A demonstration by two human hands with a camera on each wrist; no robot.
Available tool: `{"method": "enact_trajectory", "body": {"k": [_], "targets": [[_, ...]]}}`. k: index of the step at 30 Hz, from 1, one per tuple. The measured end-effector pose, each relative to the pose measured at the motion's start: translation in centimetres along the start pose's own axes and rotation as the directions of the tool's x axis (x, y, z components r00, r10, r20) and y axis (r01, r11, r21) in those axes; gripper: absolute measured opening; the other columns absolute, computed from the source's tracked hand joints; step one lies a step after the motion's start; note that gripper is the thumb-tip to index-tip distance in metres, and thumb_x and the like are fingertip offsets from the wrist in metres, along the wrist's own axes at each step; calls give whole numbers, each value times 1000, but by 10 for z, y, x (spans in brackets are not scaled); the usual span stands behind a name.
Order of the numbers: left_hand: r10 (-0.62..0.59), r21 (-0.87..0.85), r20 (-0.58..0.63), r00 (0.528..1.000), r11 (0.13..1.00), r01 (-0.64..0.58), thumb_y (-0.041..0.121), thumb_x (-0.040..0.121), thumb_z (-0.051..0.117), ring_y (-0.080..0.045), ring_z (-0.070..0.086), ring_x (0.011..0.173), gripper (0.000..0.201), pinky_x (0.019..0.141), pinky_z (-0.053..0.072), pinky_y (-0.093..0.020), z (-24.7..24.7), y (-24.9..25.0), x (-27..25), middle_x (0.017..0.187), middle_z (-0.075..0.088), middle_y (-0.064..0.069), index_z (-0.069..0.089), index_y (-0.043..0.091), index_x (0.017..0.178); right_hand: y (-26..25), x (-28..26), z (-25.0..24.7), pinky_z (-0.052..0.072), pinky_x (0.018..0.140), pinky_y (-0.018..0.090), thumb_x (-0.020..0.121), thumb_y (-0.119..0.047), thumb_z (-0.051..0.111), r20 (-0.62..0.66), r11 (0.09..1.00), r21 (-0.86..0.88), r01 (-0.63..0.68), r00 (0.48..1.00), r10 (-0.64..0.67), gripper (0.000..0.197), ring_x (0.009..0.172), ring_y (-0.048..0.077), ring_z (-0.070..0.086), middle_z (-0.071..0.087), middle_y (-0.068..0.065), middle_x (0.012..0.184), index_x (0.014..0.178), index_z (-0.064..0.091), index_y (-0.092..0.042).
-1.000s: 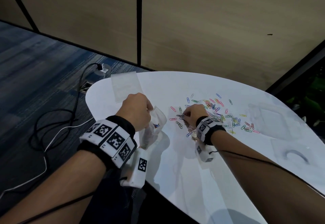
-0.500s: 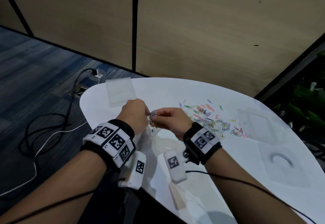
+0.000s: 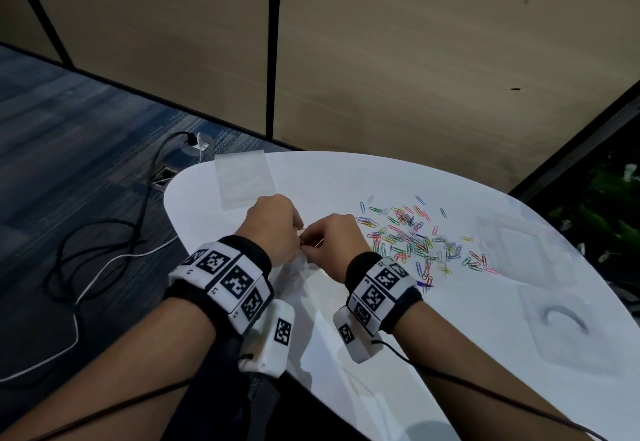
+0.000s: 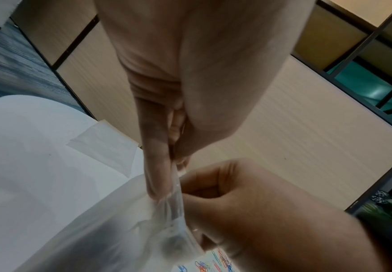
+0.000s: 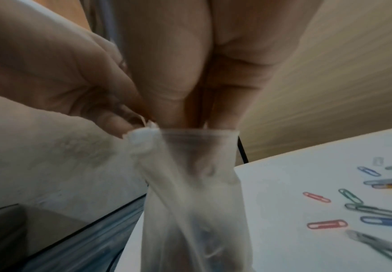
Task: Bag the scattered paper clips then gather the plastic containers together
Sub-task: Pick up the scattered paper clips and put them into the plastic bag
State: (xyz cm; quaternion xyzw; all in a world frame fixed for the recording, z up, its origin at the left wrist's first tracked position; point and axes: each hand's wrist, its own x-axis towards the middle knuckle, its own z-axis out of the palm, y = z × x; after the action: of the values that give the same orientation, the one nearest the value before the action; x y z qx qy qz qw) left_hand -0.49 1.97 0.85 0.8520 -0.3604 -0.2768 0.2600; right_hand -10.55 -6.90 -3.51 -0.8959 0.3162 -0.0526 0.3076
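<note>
A small clear plastic bag point(image 3: 297, 266) hangs over the white table point(image 3: 346, 177) between my hands. My left hand point(image 3: 299, 232) pinches one side of the bag's mouth point(image 4: 175, 185). My right hand point(image 3: 310, 243) has its bunched fingertips point(image 5: 180, 117) at the open mouth of the bag point(image 5: 197, 184), pinching a few paper clips, of which little shows. Several coloured paper clips point(image 3: 412, 239) lie scattered to the right of my hands, also close by in the right wrist view point(image 5: 364, 211). Two clear plastic containers point(image 3: 512, 246) point(image 3: 568, 322) sit at the table's right.
A second flat clear bag point(image 3: 244, 177) lies at the table's far left edge. Black and white cables point(image 3: 104, 232) run over the blue carpet to a floor socket point(image 3: 197, 142). Wooden wall panels stand behind the table.
My right hand left the clip pile with a pinch of clips and came left to the bag's mouth. My left hand has kept hold of the bag.
</note>
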Motion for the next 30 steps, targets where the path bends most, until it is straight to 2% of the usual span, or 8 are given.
{"method": "enact_trajectory", "body": {"k": [4, 6, 10, 13, 16, 22, 27, 30], "targets": [[7, 7, 9, 1000, 1000, -7, 2, 88, 59, -31, 73, 90, 26, 88, 59, -38, -2, -2, 0, 102, 72, -15, 75, 12, 104, 0, 2, -6, 55, 79, 29, 81, -6, 60, 131, 994, -8, 109, 986, -107, 23, 79, 18, 69, 76, 3, 84, 91, 78, -17], [5, 8, 3, 1000, 1000, -5, 3, 89, 58, -31, 73, 89, 25, 87, 60, -38, -4, -3, 0, 99, 72, -15, 76, 13, 102, 4, 5, -13, 59, 76, 27, 80, 1, 63, 132, 976, 211, 52, 988, -81, 24, 77, 16, 73, 77, 6, 88, 93, 77, -13], [-13, 5, -20, 1000, 1000, 13, 1, 90, 50, -31, 72, 93, 32, 90, 59, -38, -7, -9, 0, 103, 72, -15, 73, 14, 107, 31, 22, -28, 61, 70, 36, 87, 8, 54, -11, 799, 594, -96, 992, 127, 27, 82, 29, 73, 74, 14, 89, 88, 76, -9], [-3, -1, -16, 1000, 1000, 3, -1, 90, 47, -32, 72, 93, 33, 89, 59, -39, -8, -10, 0, 108, 70, -13, 73, 12, 107, 78, 44, -24, 52, 94, 31, 96, -12, 51, -74, 946, 209, -248, 961, 268, 27, 108, 25, 66, 70, 6, 118, 114, 71, -16], [4, 12, -13, 1000, 1000, -4, 0, 90, 48, -33, 72, 93, 33, 89, 59, -39, -8, -10, 1, 111, 69, -13, 73, 12, 107, 110, 58, 0, 32, 111, 30, 101, -24, 42, 124, 942, -212, -260, 949, 290, 41, 135, 24, 44, 47, 5, 147, 141, 47, -16], [8, 28, -8, 1000, 1000, -8, 1, 91, 48, -32, 71, 94, 32, 91, 58, -39, -9, -11, 3, 115, 66, -13, 72, 12, 108, 111, 53, 30, 25, 117, 39, 103, -18, 30, 260, 909, -415, 29, 962, 88, 49, 147, 26, 19, 16, 7, 162, 152, 24, -13], [15, 65, 2, 1000, 998, -15, 0, 88, 52, -30, 70, 95, 33, 90, 58, -37, -8, -11, 2, 114, 68, -12, 73, 13, 109, 129, 15, 34, 22, 118, 42, 104, -28, 25, 367, 730, -627, 273, 930, -32, 57, 149, 24, 15, 2, 4, 164, 155, 8, -10], [17, 78, 5, 1000, 997, -17, 1, 88, 52, -29, 70, 95, 33, 90, 58, -36, -8, -9, 2, 114, 69, -11, 73, 13, 110, 153, -14, 31, 17, 117, 55, 103, -31, 21, 348, 681, -691, 241, 937, 22, 58, 150, 24, 9, -5, -3, 164, 155, -1, -16]]}}
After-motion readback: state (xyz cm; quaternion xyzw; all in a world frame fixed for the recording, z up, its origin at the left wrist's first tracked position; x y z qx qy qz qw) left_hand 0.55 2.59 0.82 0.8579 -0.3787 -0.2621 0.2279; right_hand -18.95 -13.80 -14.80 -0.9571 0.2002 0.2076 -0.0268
